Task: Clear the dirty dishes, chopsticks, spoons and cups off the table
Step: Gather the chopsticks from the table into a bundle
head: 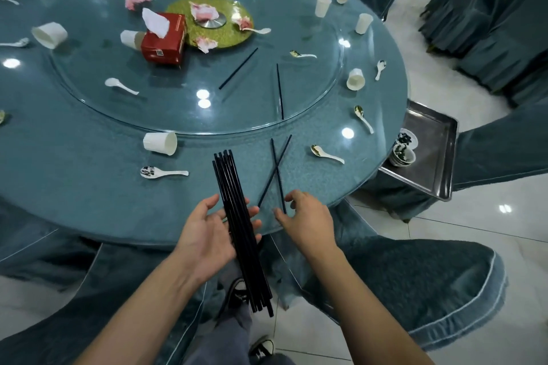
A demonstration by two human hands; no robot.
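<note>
One open-palmed left hand (207, 234) cradles the chopstick bundle (229, 184); right hand (308, 219) pinches a crossed chopstick (274, 154).

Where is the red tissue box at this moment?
In the head view, the tissue box stands on the glass turntable, left of centre, at the left edge of the gold disc, with a tipped cup just left of it.

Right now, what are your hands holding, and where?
The left hand carries a bundle of black chopsticks across its open fingers, about mid-length. The right hand is at the near end of a crossed chopstick; a grip cannot be told.
</note>
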